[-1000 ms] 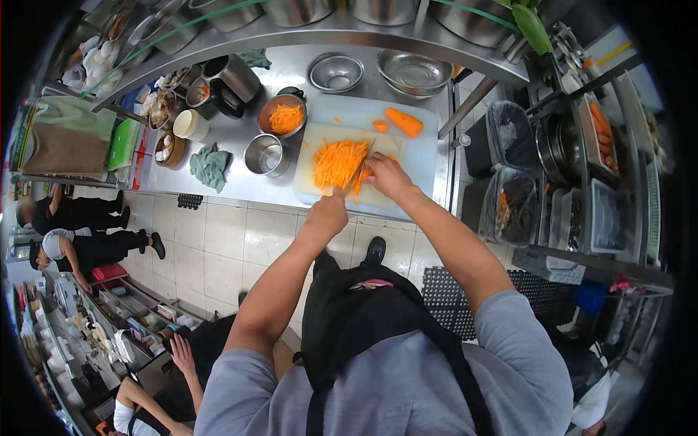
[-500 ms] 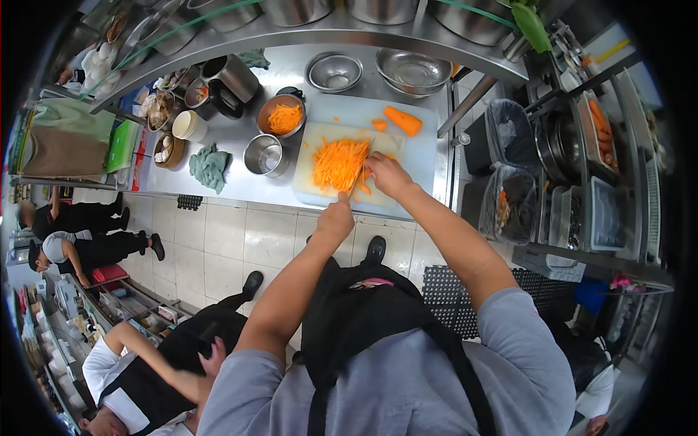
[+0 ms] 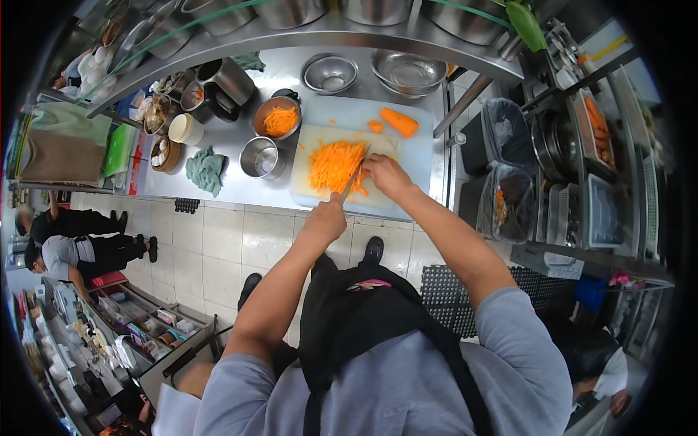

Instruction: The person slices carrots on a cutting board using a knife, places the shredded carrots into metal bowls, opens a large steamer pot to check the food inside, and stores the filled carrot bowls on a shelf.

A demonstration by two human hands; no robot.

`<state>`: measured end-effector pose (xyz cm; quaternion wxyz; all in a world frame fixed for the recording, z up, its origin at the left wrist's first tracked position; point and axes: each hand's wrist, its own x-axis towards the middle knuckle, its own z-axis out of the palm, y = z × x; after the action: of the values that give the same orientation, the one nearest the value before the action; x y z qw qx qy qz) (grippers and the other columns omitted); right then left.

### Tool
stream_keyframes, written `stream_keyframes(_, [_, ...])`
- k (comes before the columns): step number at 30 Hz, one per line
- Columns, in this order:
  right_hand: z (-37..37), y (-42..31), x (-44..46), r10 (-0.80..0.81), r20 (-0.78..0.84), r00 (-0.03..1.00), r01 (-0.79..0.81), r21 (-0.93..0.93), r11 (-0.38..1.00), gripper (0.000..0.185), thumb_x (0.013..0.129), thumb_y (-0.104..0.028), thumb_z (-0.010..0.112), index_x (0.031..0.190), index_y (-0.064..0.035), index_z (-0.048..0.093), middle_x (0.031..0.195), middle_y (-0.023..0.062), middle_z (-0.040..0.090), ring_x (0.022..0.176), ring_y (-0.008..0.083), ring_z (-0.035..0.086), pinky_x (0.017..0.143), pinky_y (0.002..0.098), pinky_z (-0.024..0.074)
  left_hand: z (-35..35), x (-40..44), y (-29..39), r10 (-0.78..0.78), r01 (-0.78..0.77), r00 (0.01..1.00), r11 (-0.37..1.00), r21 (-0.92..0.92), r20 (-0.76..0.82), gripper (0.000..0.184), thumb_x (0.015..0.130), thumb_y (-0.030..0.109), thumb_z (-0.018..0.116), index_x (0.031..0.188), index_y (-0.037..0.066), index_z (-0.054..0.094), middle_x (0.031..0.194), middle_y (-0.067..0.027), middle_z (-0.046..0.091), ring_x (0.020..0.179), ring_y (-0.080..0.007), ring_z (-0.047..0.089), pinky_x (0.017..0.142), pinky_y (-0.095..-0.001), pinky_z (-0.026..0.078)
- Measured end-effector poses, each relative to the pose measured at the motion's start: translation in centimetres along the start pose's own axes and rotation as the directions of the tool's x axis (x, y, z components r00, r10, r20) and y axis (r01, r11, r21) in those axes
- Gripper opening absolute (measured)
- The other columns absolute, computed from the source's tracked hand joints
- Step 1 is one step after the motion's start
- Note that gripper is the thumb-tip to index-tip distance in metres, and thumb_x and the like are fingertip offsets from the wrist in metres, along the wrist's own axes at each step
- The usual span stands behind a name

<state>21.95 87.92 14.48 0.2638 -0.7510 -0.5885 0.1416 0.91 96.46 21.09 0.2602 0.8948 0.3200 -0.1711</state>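
My left hand (image 3: 325, 220) is wrapped round the handle of a kitchen knife (image 3: 352, 182), its blade pointing away from me over the board. Close to the blade, my right hand (image 3: 387, 176) has its fingers bent and pressed on carrot, mostly hidden beneath them. A heap of shredded carrot (image 3: 331, 166) lies left of the blade on a cream cutting board (image 3: 309, 136). That board rests on a larger pale-blue board (image 3: 425, 145). Behind the heap are a large peeled carrot chunk (image 3: 399, 122) and a small carrot piece (image 3: 375, 126).
Left of the boards stand a bowl of shredded carrot (image 3: 280, 120), an empty steel pot (image 3: 261, 158) and a green cloth (image 3: 206, 171). Steel bowls (image 3: 329, 73) sit behind. A steel shelf (image 3: 327, 36) crosses above. Lined bins (image 3: 507, 200) stand at right; co-workers (image 3: 65, 254) are at left.
The knife and both hands have shifted only slightly at the heap. The view has moved a little. The nearby co-worker at lower left has mostly gone out of view.
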Motion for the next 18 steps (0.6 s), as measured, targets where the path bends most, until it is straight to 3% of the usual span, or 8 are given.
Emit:
stream_keyframes(3, [-0.3,-0.3,0.4,0.066,0.073,0.995,-0.067,0.010,0.998,0.022,0.088,-0.002,0.062,0.106,-0.0073,0.073,0.109,0.0111,0.069,0.107,0.0335,0.067,0.093,0.0431,0.0542,4.9,1.5,-1.1,-0.048,0.045,0.998,0.998,-0.049,-0.049,0.028,0.091,0.004,0.053,0.117,-0.006,0.048,0.095,-0.0357,0.070,0.092,-0.0495,0.072,0.084,-0.0558,0.058])
stream_keyframes(9, [0.1,0.3,0.5,0.063,0.074,0.995,-0.064,0.005,0.998,0.021,0.087,-0.001,0.061,0.103,-0.0059,0.073,0.107,0.0114,0.070,0.106,0.0340,0.067,0.091,0.0431,0.0549,0.1,0.4,-0.2,0.000,-0.001,1.000,1.000,0.018,0.010,0.029,0.092,0.004,0.052,0.119,-0.006,0.047,0.095,-0.0349,0.070,0.093,-0.0491,0.072,0.083,-0.0551,0.059])
stream_keyframes(11, [0.6,0.0,0.7,0.026,-0.001,1.000,-0.025,0.044,0.999,0.013,0.089,-0.004,0.061,0.096,-0.0047,0.072,0.098,0.0123,0.070,0.099,0.0340,0.067,0.087,0.0441,0.0550,2.3,0.8,-0.4,-0.026,0.026,1.000,1.000,-0.011,0.003,0.029,0.092,0.005,0.053,0.118,-0.006,0.047,0.096,-0.0348,0.071,0.094,-0.0491,0.072,0.084,-0.0552,0.058])
stream_keyframes(15, [0.5,-0.2,0.7,0.045,0.032,0.998,-0.045,0.001,0.999,0.012,0.089,-0.005,0.061,0.094,-0.0043,0.072,0.097,0.0127,0.070,0.098,0.0343,0.068,0.086,0.0446,0.0547,3.9,2.3,-1.5,-0.026,0.025,0.999,1.000,-0.015,-0.036,0.028,0.092,0.005,0.053,0.117,-0.005,0.048,0.096,-0.0347,0.071,0.094,-0.0496,0.072,0.085,-0.0558,0.058])
stream_keyframes(18, [0.3,-0.2,0.9,0.035,-0.002,0.999,-0.035,0.054,0.998,0.011,0.089,-0.007,0.062,0.092,-0.0048,0.071,0.097,0.0127,0.070,0.096,0.0347,0.068,0.085,0.0452,0.0545,0.1,0.6,-0.4,0.016,-0.016,1.000,0.999,0.045,-0.012,0.028,0.092,0.006,0.053,0.117,-0.006,0.047,0.094,-0.0337,0.071,0.090,-0.0492,0.073,0.080,-0.0542,0.060])
